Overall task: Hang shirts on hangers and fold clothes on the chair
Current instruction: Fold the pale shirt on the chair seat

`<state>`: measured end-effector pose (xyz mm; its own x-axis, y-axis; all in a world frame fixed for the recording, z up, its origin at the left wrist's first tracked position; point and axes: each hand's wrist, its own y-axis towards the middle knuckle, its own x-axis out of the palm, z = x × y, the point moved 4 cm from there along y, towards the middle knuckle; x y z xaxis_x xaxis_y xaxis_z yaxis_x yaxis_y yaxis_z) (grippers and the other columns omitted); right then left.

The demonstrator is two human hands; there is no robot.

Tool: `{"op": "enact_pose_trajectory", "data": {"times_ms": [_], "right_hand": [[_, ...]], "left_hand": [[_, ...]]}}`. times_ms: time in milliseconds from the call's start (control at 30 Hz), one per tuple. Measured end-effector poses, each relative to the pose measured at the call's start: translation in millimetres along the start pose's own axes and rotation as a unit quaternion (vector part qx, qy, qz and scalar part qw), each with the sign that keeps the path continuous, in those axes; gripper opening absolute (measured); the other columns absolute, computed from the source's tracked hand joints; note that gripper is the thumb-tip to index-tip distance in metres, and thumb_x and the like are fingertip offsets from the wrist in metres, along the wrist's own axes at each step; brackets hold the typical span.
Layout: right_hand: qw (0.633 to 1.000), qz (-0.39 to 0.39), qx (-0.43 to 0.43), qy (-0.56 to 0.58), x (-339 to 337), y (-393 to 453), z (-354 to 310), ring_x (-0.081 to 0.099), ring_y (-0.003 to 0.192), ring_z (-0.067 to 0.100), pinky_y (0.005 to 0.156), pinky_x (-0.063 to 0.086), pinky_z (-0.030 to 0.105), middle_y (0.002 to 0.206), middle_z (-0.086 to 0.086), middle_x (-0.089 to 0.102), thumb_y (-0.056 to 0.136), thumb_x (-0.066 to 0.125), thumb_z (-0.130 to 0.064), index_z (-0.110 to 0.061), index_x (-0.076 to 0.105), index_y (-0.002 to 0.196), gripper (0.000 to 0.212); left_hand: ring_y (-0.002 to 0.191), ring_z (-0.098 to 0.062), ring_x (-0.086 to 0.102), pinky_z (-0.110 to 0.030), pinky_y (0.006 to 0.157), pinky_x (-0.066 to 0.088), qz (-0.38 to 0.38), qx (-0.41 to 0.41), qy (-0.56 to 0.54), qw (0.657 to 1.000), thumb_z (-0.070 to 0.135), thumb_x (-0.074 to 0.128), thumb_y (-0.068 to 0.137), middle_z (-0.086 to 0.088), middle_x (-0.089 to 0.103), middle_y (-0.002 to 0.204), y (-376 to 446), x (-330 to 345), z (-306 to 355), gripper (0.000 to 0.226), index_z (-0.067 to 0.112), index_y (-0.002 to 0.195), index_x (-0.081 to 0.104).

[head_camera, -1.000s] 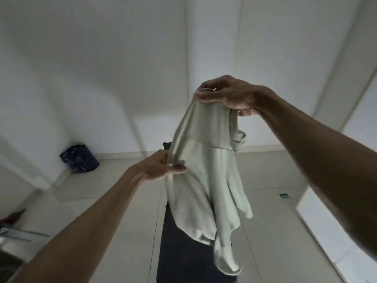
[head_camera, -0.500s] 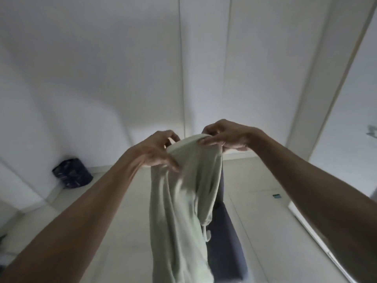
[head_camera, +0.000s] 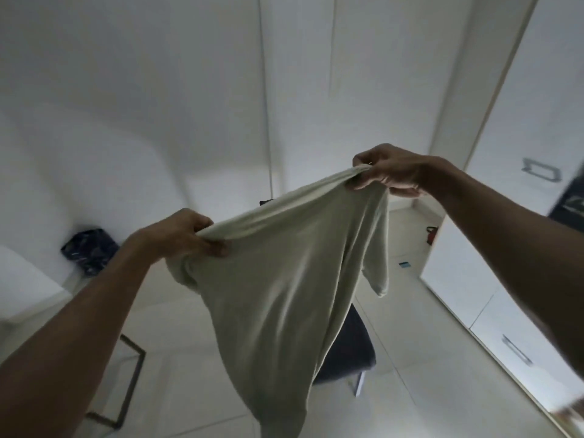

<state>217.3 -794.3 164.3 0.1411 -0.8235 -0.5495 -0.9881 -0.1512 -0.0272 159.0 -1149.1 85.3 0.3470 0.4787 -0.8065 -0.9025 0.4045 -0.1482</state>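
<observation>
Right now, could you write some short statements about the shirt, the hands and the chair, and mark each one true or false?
1. Both hands hold the pale green shirt by its top edge. True: the left hand and the right hand each have a grip on it.
2. The shirt lies folded on the chair. False: it hangs in the air, spread between the hands.
3. The right hand is higher than the left hand. True.
4. A dark chair stands behind the shirt. True.
5. The shirt is already on a hanger. False: no hanger is in view.
</observation>
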Motion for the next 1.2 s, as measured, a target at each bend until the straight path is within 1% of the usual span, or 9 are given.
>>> {"op": "enact_pose_trajectory", "data": {"times_ms": [100,267,433,533,667,767,933,1067,1200], "right_hand": [[0.999,0.021,-0.017,0.036,-4,-8,4,0.049,0.060,0.008,0.059,0.038,0.023,0.062,-0.001,0.050,0.084,0.071,0.001,-0.014,0.053,0.063,0.031],[0.982,-0.063,0.073,-0.164,2,-37,16,0.071,0.075,0.012,0.067,0.053,0.024,0.084,-0.003,0.076,0.080,0.080,-0.036,-0.017,0.076,0.091,0.022],[0.997,0.027,0.043,-0.058,-26,-52,28,0.056,0.074,0.021,0.061,0.046,0.030,0.080,0.005,0.064,0.067,0.085,-0.041,-0.013,0.069,0.082,0.036],[0.999,0.001,0.035,-0.032,-34,-64,39,0.053,0.076,0.025,0.069,0.043,0.039,0.081,0.007,0.063,0.049,0.092,-0.049,-0.016,0.069,0.080,0.051],[0.994,-0.065,0.056,-0.061,-39,-92,49,0.071,0.085,0.019,0.078,0.056,0.032,0.094,0.006,0.076,0.063,0.082,-0.045,-0.006,0.075,0.094,0.050],[0.999,0.012,0.023,-0.036,-67,-119,59,0.069,0.074,0.013,0.066,0.057,0.025,0.083,0.004,0.074,0.078,0.078,-0.039,-0.007,0.073,0.090,0.035],[0.995,0.057,-0.030,-0.070,-93,-163,74,0.053,0.067,0.012,0.060,0.042,0.022,0.070,-0.004,0.060,0.080,0.081,-0.022,-0.014,0.064,0.080,0.020],[0.987,0.075,-0.048,-0.132,-105,-202,88,0.053,0.068,0.011,0.059,0.040,0.023,0.075,-0.002,0.063,0.080,0.081,-0.033,-0.017,0.070,0.082,0.019],[0.984,0.081,-0.059,-0.149,-115,-233,108,0.052,0.070,0.015,0.062,0.039,0.028,0.074,0.001,0.062,0.086,0.074,-0.039,-0.021,0.071,0.080,0.020]], "left_hand": [[0.082,-0.024,0.070,-0.040,0.075,0.057,-0.024,-0.052,0.094,0.994,0.041,0.084,0.073,-0.003,0.075,0.081,-10,5,-21,0.028,0.015,0.082,0.079],[0.058,-0.017,0.044,-0.029,0.056,0.030,0.090,-0.050,-0.098,0.990,0.026,0.086,0.074,-0.005,0.048,0.059,-24,5,-18,0.034,0.001,0.067,0.064],[0.060,-0.021,0.053,-0.030,0.061,0.039,0.078,-0.040,-0.047,0.995,0.019,0.092,0.062,-0.016,0.058,0.062,-49,-12,11,0.025,0.007,0.069,0.072],[0.067,-0.024,0.060,-0.034,0.067,0.046,0.104,-0.041,-0.014,0.994,0.018,0.091,0.065,-0.024,0.068,0.078,-65,-15,27,0.019,0.010,0.072,0.075],[0.070,-0.018,0.062,-0.024,0.062,0.050,0.145,-0.028,-0.099,0.984,0.004,0.086,0.067,-0.012,0.070,0.073,-93,-3,62,0.016,0.003,0.078,0.074],[0.059,-0.011,0.062,-0.014,0.050,0.050,0.183,-0.034,-0.130,0.974,0.001,0.084,0.068,-0.012,0.068,0.073,-120,11,92,0.019,-0.001,0.083,0.073],[0.080,-0.018,0.070,-0.031,0.083,0.055,0.311,-0.039,-0.039,0.949,0.016,0.089,0.068,-0.009,0.075,0.085,-144,42,131,0.022,0.011,0.087,0.079],[0.095,-0.026,0.068,-0.029,0.086,0.050,0.416,-0.017,0.046,0.908,0.018,0.075,0.087,-0.011,0.073,0.100,-168,78,162,0.016,0.010,0.101,0.076],[0.108,-0.037,0.062,-0.036,0.093,0.049,0.339,-0.101,0.124,0.927,0.016,0.059,0.096,-0.021,0.068,0.115,-178,131,160,0.019,0.005,0.107,0.070]]}}
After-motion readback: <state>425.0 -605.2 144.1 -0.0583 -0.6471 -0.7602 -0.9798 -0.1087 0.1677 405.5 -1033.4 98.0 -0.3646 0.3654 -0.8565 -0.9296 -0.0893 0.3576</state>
